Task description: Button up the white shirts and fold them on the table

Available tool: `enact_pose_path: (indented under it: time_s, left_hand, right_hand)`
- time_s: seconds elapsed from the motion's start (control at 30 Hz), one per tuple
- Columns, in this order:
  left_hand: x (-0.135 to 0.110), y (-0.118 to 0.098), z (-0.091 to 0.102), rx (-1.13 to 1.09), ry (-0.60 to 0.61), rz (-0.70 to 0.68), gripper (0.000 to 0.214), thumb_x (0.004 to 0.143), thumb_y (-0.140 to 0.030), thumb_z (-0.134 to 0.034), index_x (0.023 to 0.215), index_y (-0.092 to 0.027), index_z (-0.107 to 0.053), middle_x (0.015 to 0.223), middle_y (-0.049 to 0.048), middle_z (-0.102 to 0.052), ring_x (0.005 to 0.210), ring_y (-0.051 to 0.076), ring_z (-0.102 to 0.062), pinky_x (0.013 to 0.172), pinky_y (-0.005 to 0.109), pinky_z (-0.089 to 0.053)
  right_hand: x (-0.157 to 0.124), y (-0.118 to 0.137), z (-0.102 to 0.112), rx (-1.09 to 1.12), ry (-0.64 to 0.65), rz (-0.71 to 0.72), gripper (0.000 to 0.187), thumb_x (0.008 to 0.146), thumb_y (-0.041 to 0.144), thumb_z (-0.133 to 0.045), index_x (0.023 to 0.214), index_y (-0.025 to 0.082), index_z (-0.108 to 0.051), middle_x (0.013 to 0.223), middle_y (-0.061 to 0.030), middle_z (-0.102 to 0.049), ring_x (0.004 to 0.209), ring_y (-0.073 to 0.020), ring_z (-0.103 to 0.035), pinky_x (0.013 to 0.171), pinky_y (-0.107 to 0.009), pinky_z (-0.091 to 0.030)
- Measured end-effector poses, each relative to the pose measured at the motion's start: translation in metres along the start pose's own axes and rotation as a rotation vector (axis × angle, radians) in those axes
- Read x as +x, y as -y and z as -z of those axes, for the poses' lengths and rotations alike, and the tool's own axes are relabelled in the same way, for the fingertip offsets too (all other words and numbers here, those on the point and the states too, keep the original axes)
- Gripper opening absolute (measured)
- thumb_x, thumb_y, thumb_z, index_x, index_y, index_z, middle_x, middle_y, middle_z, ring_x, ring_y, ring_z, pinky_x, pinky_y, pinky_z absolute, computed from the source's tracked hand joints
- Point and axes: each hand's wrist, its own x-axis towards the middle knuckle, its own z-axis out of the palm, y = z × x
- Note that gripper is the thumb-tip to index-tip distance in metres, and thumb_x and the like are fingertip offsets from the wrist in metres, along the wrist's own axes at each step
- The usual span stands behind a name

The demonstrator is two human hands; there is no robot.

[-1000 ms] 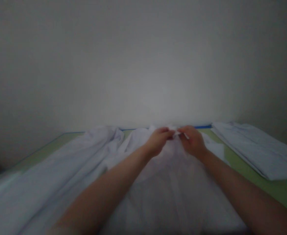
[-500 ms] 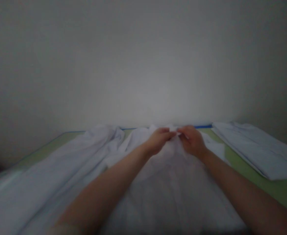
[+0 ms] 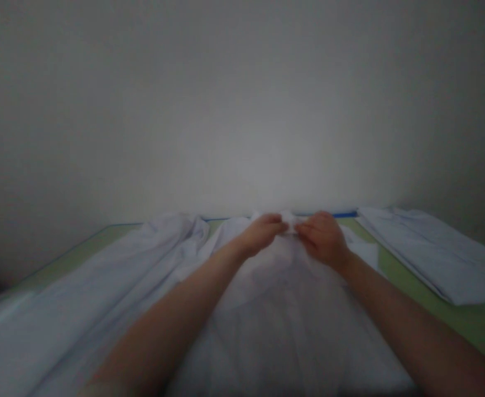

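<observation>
Behind a green, blue-edged table (image 3: 469,325), a grey wall (image 3: 242,110) is rising. In the head view, left hand (image 3: 262,232) and right hand (image 3: 323,238) are pinching the far edge of a thin, creased white garment (image 3: 271,325), lying between rumpled white fabric (image 3: 113,286) and flat folded cloth (image 3: 436,253).

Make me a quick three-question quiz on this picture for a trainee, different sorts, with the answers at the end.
1. True or false: the left hand and the right hand are both near the far end of the middle white cloth.
2. Which hand is closer to the folded white cloth?
3. What colour is the bare work surface?
a) red
b) green
c) black

Key:
1. True.
2. The right hand.
3. b
</observation>
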Motion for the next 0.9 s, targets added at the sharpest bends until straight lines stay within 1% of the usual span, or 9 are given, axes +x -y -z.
enact_pose_path:
  time_s: [0.1,0.23,0.3,0.4,0.5,0.6,0.73,0.83,0.9]
  left_hand:
    - [-0.002,-0.005,0.007,0.181,0.041,-0.049,0.017,0.074,-0.032,-0.054,0.078,-0.015,-0.058,0.068,-0.0007,-0.051,0.06,0.01,-0.045,0.056,0.022,-0.035]
    - [-0.001,-0.01,0.017,0.313,0.004,-0.112,0.013,0.074,-0.03,-0.052,0.074,-0.017,-0.054,0.065,-0.0019,-0.048,0.059,0.01,-0.043,0.053,0.021,-0.033]
    - [0.002,-0.008,0.022,0.349,-0.026,-0.116,0.01,0.072,-0.026,-0.051,0.073,-0.017,-0.054,0.066,-0.0013,-0.049,0.06,0.011,-0.044,0.053,0.021,-0.033]
    - [0.006,-0.003,0.028,0.379,-0.049,-0.109,0.012,0.068,-0.02,-0.048,0.073,-0.016,-0.058,0.067,0.0003,-0.052,0.061,0.012,-0.047,0.054,0.022,-0.034]
    - [0.007,0.002,0.029,0.407,-0.073,-0.071,0.012,0.068,-0.023,-0.05,0.07,-0.015,-0.059,0.064,0.0011,-0.054,0.058,0.012,-0.048,0.051,0.022,-0.032]
    - [0.005,0.004,0.026,0.419,-0.118,-0.052,0.018,0.064,-0.032,-0.063,0.073,-0.016,-0.06,0.061,0.001,-0.055,0.053,0.012,-0.046,0.048,0.022,-0.031]
    - [-0.001,-0.004,0.024,0.382,-0.147,-0.087,0.029,0.053,-0.025,-0.075,0.075,-0.017,-0.058,0.063,0.0011,-0.056,0.055,0.011,-0.047,0.051,0.022,-0.034]
    - [-0.011,-0.014,0.026,0.375,-0.086,-0.126,0.037,0.055,-0.025,-0.075,0.086,-0.017,-0.056,0.079,0.0031,-0.059,0.06,0.01,-0.051,0.054,0.022,-0.038]
    - [-0.018,-0.018,0.03,0.363,-0.041,-0.153,0.047,0.059,-0.025,-0.073,0.101,-0.019,-0.053,0.092,0.0051,-0.059,0.062,0.01,-0.054,0.055,0.022,-0.04]
  right_hand:
    - [0.0,0.005,-0.003,0.044,0.018,-0.05,0.019,0.081,0.028,-0.055,0.097,0.02,-0.062,0.087,-0.0049,-0.064,0.084,-0.017,-0.055,0.082,-0.035,-0.04]
    - [-0.002,0.011,-0.008,0.078,0.125,-0.244,0.075,0.065,0.046,-0.067,0.129,0.015,-0.042,0.119,-0.0137,-0.053,0.109,-0.0261,-0.048,0.093,-0.043,-0.039]
    - [-0.005,0.01,-0.012,0.06,0.251,-0.296,0.09,0.063,0.041,-0.068,0.139,0.015,-0.028,0.13,-0.0159,-0.044,0.118,-0.0288,-0.042,0.097,-0.045,-0.037]
    - [-0.013,0.006,-0.019,0.049,0.4,-0.293,0.09,0.064,0.019,-0.058,0.144,0.016,-0.017,0.137,-0.0152,-0.038,0.123,-0.0271,-0.038,0.098,-0.043,-0.038]
    - [-0.017,0.001,-0.023,0.061,0.464,-0.248,0.091,0.061,0.007,-0.049,0.145,0.018,-0.013,0.138,-0.0136,-0.038,0.124,-0.0243,-0.039,0.098,-0.041,-0.04]
    - [-0.015,-0.001,-0.019,0.049,0.463,-0.238,0.092,0.059,0.001,-0.046,0.144,0.019,-0.017,0.136,-0.0126,-0.042,0.123,-0.0236,-0.041,0.097,-0.04,-0.041]
    - [-0.007,-0.009,-0.005,0.025,0.407,-0.24,0.088,0.057,-0.002,-0.045,0.141,0.021,-0.029,0.131,-0.0104,-0.048,0.119,-0.0229,-0.045,0.099,-0.041,-0.039]
    - [-0.007,-0.015,0.007,0.068,0.377,-0.26,0.082,0.059,-0.002,-0.044,0.137,0.024,-0.036,0.13,-0.0079,-0.049,0.117,-0.0209,-0.048,0.101,-0.041,-0.038]
    - [-0.011,-0.015,0.016,0.121,0.422,-0.259,0.082,0.06,-0.002,-0.045,0.137,0.025,-0.036,0.132,-0.0067,-0.048,0.118,-0.0201,-0.048,0.101,-0.041,-0.038]
